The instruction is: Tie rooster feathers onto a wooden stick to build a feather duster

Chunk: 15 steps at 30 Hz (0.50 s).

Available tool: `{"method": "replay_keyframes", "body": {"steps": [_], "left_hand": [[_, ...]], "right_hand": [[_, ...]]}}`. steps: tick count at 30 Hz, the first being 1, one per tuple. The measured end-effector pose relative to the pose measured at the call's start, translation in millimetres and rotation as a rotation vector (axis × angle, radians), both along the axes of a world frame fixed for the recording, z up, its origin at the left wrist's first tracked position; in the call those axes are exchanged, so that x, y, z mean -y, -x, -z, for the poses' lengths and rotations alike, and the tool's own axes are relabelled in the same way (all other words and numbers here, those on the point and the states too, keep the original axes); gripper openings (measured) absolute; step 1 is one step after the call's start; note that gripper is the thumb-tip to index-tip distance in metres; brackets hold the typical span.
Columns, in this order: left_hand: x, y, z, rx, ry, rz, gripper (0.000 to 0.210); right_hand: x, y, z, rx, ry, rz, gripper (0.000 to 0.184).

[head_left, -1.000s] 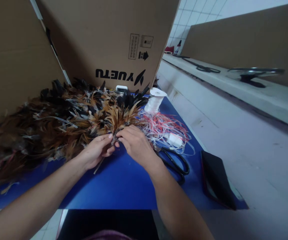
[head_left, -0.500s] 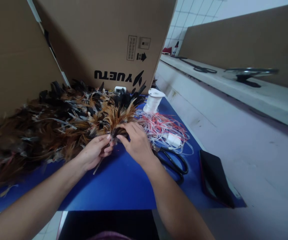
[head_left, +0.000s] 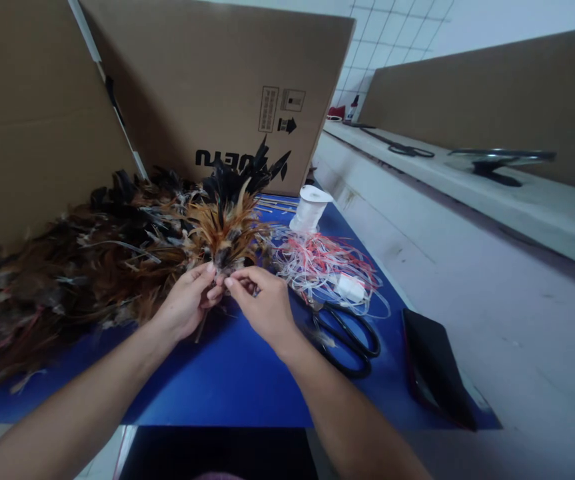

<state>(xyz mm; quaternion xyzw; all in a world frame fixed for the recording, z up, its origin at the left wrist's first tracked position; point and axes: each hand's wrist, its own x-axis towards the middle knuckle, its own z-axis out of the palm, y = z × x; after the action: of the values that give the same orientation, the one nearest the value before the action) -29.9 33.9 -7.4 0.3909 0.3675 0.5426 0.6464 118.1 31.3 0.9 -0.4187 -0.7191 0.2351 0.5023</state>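
A bunch of brown and black feathers [head_left: 227, 223] stands fanned out between my hands, its black tips pointing up and away. My left hand [head_left: 192, 297] is closed round the base of the bunch, and a thin stick [head_left: 200, 328] pokes out below it. Thumb and fingers of my right hand [head_left: 262, 300] pinch at the same base from the other side; what exactly lies between these fingertips is too small to make out. A big heap of similar feathers [head_left: 57, 273] spreads to the left. Black-handled scissors [head_left: 352, 337] lie right of my right wrist.
Red and clear plastic strips [head_left: 317, 260] lie tangled on the blue table [head_left: 247, 380], with a white spool [head_left: 310, 208] behind them. A dark phone-like case [head_left: 437, 367] is at the right edge. Cardboard [head_left: 167, 73] walls the back. A ledge [head_left: 417, 160] runs along the right.
The feather bunch is now more upright, its black tips overlapping the box lettering. My right hand has come down from the feathers to the base, fingers drawn in. The view has tilted slightly.
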Motion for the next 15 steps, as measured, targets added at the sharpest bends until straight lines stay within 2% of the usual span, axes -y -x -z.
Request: {"method": "replay_keyframes", "body": {"steps": [4,15], "left_hand": [[3.4,-6.3,1.7,-0.051,0.002,-0.040,0.029],[6.1,-13.0,5.2,-0.101,-0.062,-0.086,0.023]], "right_hand": [[1.4,9.4,3.1,-0.078,0.163,-0.027,0.018],[-5.8,11.5,12.9,-0.244,0.310,-0.055,0.018]]}}
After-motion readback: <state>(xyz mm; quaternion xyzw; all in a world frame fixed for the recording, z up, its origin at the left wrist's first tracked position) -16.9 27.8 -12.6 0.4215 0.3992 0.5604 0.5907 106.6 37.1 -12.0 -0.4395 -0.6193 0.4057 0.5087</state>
